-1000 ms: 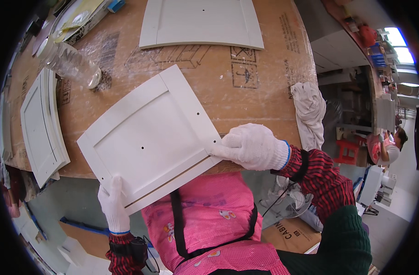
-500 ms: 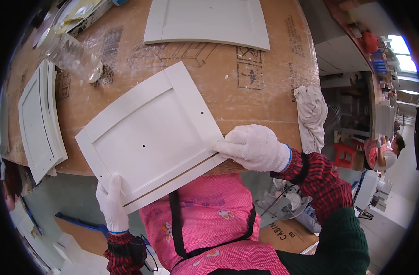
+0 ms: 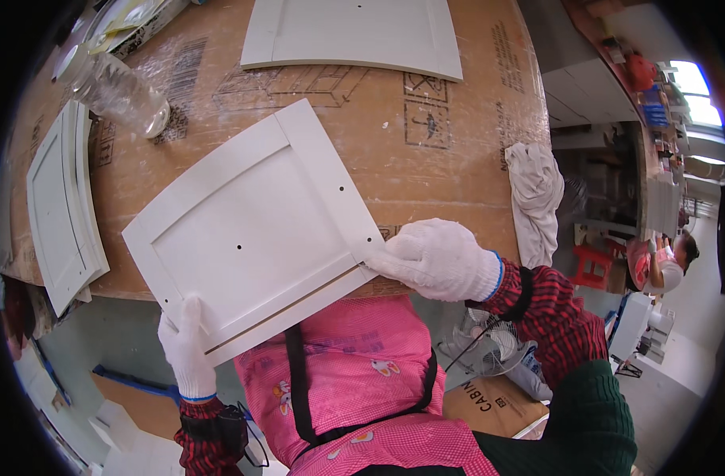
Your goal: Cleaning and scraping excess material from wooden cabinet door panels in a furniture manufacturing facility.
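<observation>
Panel [image 3: 251,230] barely shifted | left hand [image 3: 185,349] grips its corner | right hand [image 3: 438,258] grips its edge

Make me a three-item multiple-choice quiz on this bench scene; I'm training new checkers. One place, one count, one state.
1. Where is the jar?
A. left of the rag
B. on the floor
C. in the right hand

2. How many white panels lie apart from the held one?
A. none
B. two
C. five

3. How is the held panel gripped?
A. both hands
B. one hand
C. not gripped

Answers:
1 A, it lies far left of the rag.
2 B, a top panel and a left panel.
3 A, the left hand and right hand hold its near edge.
</observation>
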Available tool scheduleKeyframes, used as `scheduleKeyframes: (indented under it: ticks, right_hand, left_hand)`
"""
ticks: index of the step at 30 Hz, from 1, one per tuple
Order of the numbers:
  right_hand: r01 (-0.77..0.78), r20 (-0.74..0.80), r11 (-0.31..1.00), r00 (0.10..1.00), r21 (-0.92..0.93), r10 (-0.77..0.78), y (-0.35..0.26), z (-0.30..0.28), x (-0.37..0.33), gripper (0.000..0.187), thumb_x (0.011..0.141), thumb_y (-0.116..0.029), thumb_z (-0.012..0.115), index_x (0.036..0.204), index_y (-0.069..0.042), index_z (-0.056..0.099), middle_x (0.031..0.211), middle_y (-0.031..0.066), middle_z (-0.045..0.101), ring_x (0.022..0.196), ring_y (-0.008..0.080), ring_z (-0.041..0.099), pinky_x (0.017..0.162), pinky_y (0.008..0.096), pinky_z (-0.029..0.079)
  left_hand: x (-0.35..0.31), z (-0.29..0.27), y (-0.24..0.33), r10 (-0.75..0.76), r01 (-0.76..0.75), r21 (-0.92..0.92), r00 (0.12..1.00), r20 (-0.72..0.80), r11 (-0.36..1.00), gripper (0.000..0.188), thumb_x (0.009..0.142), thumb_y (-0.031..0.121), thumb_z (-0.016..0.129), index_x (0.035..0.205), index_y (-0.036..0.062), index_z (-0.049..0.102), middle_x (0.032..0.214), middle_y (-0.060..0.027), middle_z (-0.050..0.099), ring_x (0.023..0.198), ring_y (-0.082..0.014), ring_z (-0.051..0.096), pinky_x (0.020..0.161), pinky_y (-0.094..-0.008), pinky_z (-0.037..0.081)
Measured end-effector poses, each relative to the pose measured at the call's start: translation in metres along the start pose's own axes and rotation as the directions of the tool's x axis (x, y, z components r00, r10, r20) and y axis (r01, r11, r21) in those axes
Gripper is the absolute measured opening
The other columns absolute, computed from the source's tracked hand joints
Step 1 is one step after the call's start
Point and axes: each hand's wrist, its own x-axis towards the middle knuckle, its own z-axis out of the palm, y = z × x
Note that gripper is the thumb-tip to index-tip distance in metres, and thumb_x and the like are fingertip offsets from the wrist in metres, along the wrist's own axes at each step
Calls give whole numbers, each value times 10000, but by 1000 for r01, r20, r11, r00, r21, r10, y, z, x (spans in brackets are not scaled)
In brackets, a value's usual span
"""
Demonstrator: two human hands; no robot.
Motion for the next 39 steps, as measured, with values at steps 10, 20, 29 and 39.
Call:
scheduleKeyframes:
  ticks: [10, 20, 29, 39]
  right_hand:
    - [32, -2, 996, 999, 81, -32, 5, 3, -9, 387, 889, -158, 623, 1273, -170, 670, 828, 64, 638, 751, 275, 676, 644, 423, 560]
    - [27, 101, 1000, 994, 13, -28, -3, -5, -10, 354, 901, -169, 603, 1247, -180, 671, 880, 62, 647, 778, 286, 685, 647, 424, 566]
    - [-10, 192, 999, 981, 48, 1, -2, -5, -11, 346, 910, -194, 604, 1251, -176, 661, 907, 66, 655, 820, 293, 698, 663, 426, 575]
    - [92, 202, 995, 974, 45, -99, -16, -10, -16, 333, 868, -181, 653, 1199, -191, 693, 883, 56, 630, 827, 276, 679, 679, 407, 557]
  left_hand:
    - [2, 0, -4, 21, -20, -57, 1000, 15, 998, 374, 1016, 212, 691, 1302, -20, 623, 1158, -56, 683, 1040, -139, 629, 933, -307, 496]
    - [1, 1, -1, 24, -24, -48, 1000, 7, 999, 367, 1027, 235, 679, 1298, -7, 628, 1173, -37, 672, 1062, -123, 620, 947, -298, 486]
    - [0, 4, 2, -6, 6, -27, 1000, -8, 1000, 374, 1041, 241, 660, 1320, -5, 623, 1202, -31, 673, 1090, -121, 623, 958, -300, 489]
    - [2, 1, -3, 13, -14, -39, 1000, -16, 999, 353, 1023, 233, 682, 1259, -26, 637, 1142, -52, 679, 1034, -122, 616, 932, -298, 483]
